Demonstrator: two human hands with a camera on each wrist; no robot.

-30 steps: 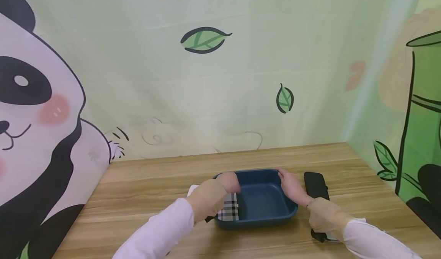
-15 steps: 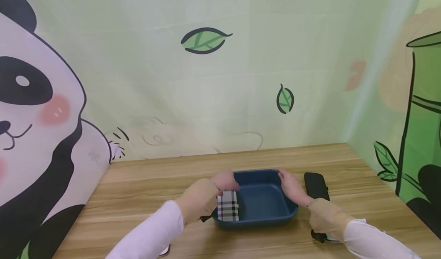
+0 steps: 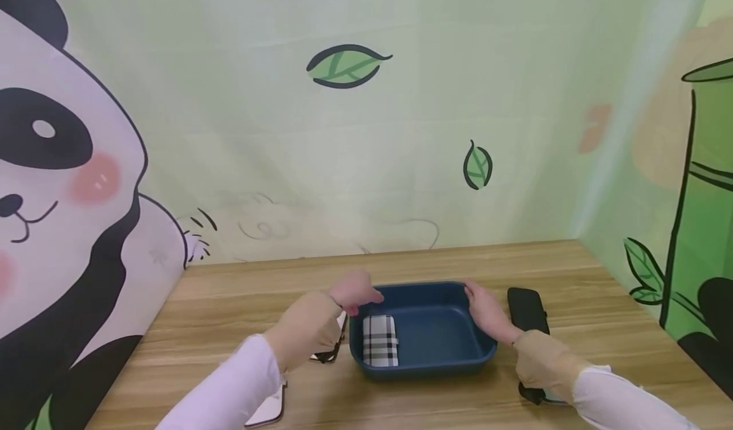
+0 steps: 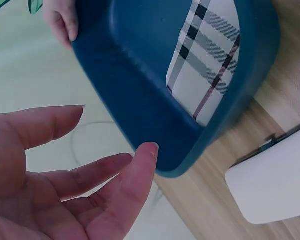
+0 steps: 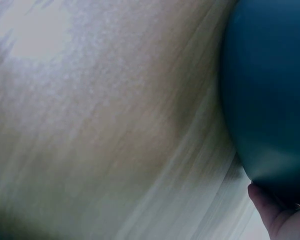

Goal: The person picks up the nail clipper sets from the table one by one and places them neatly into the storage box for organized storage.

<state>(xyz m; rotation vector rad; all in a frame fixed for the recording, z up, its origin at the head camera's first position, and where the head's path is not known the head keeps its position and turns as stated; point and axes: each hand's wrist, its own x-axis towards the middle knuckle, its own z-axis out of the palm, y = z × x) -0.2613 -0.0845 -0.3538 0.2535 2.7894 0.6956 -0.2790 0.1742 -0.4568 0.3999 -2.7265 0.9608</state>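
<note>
A blue rectangular bin (image 3: 435, 338) with rounded corners stands on the wooden table in the head view. Flat against its left end inside lies a plaid case (image 3: 380, 342), white, grey and black, with a small side tab; it looks like a wallet. My left hand (image 3: 352, 290) is over the bin's far left corner, holding nothing. In the left wrist view its fingers (image 4: 140, 175) are spread, a fingertip right at the rim. My right hand (image 3: 487, 309) grips the bin's right end near the far corner, and its fingertip touches the blue wall in the right wrist view.
Left of the bin lies a white case (image 4: 272, 180) with a clasp, partly behind my left arm. Another white case (image 3: 269, 411) is nearer the front. A black case (image 3: 528, 309) lies right of the bin, beside my right wrist. A panda-printed cloth backs the table.
My left hand has moved left and out of the bin, off the plaid case, uncovering it. The white cases on the left show more now. My right hand stays on the rim.
</note>
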